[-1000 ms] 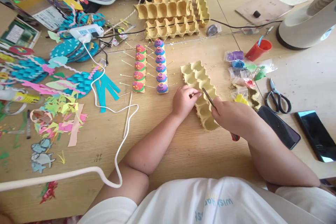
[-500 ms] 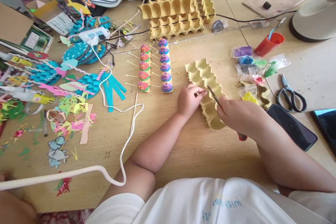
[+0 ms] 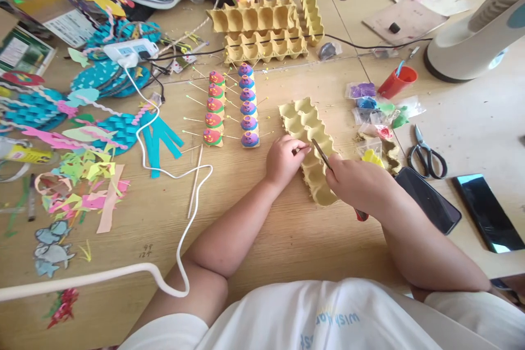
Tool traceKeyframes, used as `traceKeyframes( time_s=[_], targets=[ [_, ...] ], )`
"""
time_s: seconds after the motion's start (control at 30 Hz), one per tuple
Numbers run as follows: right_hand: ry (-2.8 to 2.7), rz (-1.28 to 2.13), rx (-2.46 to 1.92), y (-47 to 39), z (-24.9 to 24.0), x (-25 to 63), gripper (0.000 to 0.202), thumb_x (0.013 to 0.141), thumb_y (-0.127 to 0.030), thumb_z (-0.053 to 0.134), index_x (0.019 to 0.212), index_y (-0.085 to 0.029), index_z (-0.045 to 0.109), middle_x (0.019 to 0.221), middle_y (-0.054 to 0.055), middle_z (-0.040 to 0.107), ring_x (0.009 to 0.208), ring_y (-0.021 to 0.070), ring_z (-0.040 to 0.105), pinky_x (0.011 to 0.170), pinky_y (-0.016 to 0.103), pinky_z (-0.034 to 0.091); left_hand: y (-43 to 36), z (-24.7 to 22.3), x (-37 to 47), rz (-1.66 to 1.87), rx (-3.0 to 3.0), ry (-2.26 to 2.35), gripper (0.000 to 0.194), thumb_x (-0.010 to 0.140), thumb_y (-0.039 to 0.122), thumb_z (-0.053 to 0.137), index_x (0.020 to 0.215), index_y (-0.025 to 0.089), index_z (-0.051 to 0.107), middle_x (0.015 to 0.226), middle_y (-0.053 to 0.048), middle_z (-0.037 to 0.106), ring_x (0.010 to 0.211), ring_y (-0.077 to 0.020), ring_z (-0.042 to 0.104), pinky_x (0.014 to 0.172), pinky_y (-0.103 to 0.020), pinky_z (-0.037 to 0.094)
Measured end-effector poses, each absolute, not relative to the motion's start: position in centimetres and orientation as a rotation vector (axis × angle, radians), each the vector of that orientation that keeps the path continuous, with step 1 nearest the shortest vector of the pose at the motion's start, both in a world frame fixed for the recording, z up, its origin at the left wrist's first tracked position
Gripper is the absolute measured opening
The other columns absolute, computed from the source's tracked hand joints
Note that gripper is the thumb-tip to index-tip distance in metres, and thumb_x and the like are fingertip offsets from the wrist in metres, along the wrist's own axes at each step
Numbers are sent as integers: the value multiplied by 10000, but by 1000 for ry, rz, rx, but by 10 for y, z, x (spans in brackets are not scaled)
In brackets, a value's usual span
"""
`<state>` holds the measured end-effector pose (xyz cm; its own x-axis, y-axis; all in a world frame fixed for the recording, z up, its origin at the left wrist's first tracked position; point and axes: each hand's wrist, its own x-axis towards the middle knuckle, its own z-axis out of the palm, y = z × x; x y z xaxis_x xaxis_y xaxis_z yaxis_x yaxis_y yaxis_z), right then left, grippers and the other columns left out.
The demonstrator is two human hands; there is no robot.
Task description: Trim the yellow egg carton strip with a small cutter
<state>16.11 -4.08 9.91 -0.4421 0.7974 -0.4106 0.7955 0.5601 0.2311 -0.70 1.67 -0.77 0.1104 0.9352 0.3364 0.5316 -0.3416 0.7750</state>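
Note:
A pale yellow egg carton (image 3: 324, 191) lies on the table before me, tilted lengthwise. My left hand (image 3: 284, 161) is closed at its left edge, thumb and forefinger pinched together; what lies between them is too small to make out. My right hand (image 3: 361, 183) grips a knife (image 3: 321, 153), its dark metal blade pointing at my left fingertips over the carton. The red and black end of its handle shows beneath my palm. To the left stand a red and green caterpillar (image 3: 214, 105) and a purple and blue one (image 3: 248, 108), both made of carton cups with pins stuck in.
More egg cartons (image 3: 262, 46) lie at the back. On the right are scissors (image 3: 426, 156), two phones (image 3: 429, 199), bagged clay (image 3: 365, 103) and a red cup (image 3: 397, 82). A white cable (image 3: 197, 197) crosses the left side, near paper scraps (image 3: 82, 180) and a power strip (image 3: 130, 52).
The view has swung to the right, so everything sits farther left in the picture. My hands keep nearly the same place on the carton, the knife still in my right hand.

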Motion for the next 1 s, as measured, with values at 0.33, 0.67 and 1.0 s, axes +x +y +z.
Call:
traceKeyframes(
  time_s=[0.33,0.67,1.0],
  targets=[
    [2328,11,1298,-42,100,160,395,931,-127,299,929,-125,694,961,146,644,647,189,626,482,276,201,17,-10,-7,1136,1943,1435,77,835,282,722,823,209,744,816,-31,687,773,-171,617,754,-303,490],
    [2321,-35,1418,-43,95,160,414,960,-176,257,990,-108,664,933,163,667,686,185,644,488,281,236,17,-10,-7,1132,1942,1428,82,833,287,718,821,213,750,810,-29,686,765,-173,619,737,-295,486],
    [2258,-109,1528,-40,98,157,374,979,-234,263,1040,-110,611,846,130,680,664,208,664,470,276,231,16,-11,-7,1135,1928,1440,69,826,278,725,830,216,753,809,-25,685,769,-170,616,735,-291,488]
  ],
)
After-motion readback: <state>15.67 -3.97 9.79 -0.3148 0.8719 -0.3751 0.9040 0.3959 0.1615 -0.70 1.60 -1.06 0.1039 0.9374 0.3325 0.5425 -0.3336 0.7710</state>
